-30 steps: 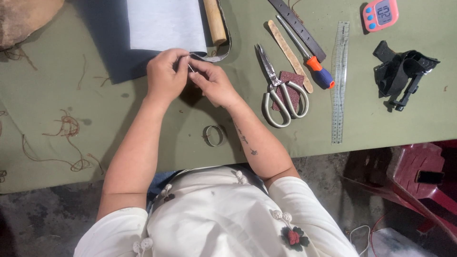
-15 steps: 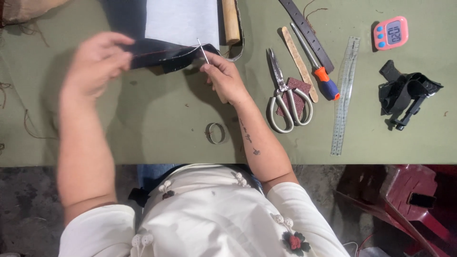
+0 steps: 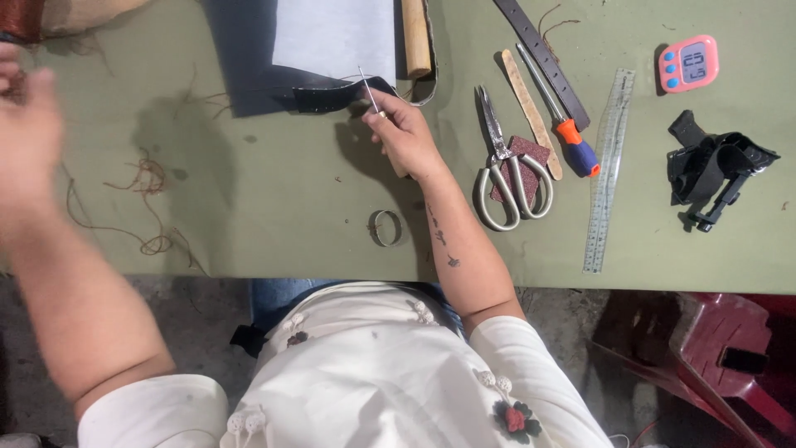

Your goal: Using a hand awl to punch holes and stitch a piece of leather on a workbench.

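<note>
Two hands now well apart: left hand (image 3: 29, 137) swung outward, grip unclear; right hand (image 3: 404, 133) pinching needle (image 3: 370, 90).

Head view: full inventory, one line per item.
table: 1, olive green, fills the view
dark sheet: 1, top centre
white sheet: 1, on the dark sheet
needle: 1, metal, in right hand
wooden handle: 1, tan, top centre
scissors: 1, grey, centre right
screwdriver: 1, orange-blue grip
ruler: 1, clear, right
timer: 1, pink, top right
ring: 1, metal, near edge
thread scraps: brown, left
left hand: blurred, raised at left
right hand: pinching needle
</note>
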